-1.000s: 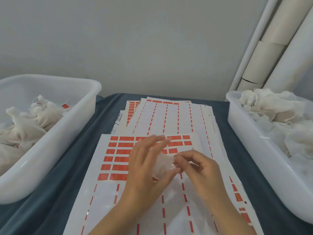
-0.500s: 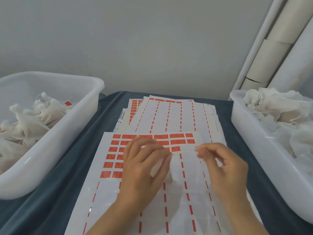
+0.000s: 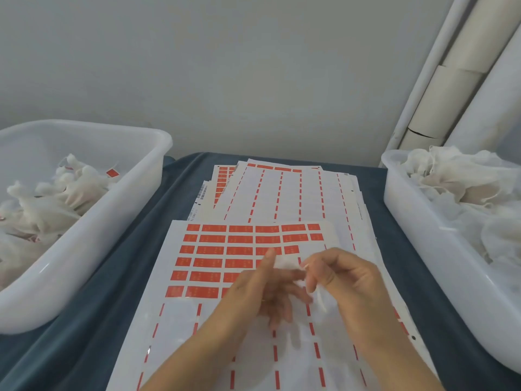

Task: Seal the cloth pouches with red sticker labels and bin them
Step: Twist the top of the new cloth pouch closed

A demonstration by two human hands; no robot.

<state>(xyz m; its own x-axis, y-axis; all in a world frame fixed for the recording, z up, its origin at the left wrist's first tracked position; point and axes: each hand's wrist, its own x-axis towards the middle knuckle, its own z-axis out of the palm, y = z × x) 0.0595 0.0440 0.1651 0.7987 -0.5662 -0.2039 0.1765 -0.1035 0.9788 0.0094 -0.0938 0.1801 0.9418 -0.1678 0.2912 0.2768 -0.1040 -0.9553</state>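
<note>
Left hand [image 3: 262, 289], fingers spread and blurred, and right hand [image 3: 344, 280], fingertips pinched together, meet above the sticker sheet [image 3: 197, 320]; forearms converge over it.

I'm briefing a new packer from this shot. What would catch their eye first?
Probably the sticker sheet at centre, its far half packed with red labels, the near half mostly peeled. Over it the left hand and right hand work a small white pouch; the blur hides the exact grip. White bins flank the table: the left bin holds pouches bearing red labels, the right bin a heap of plain cloth.
</note>
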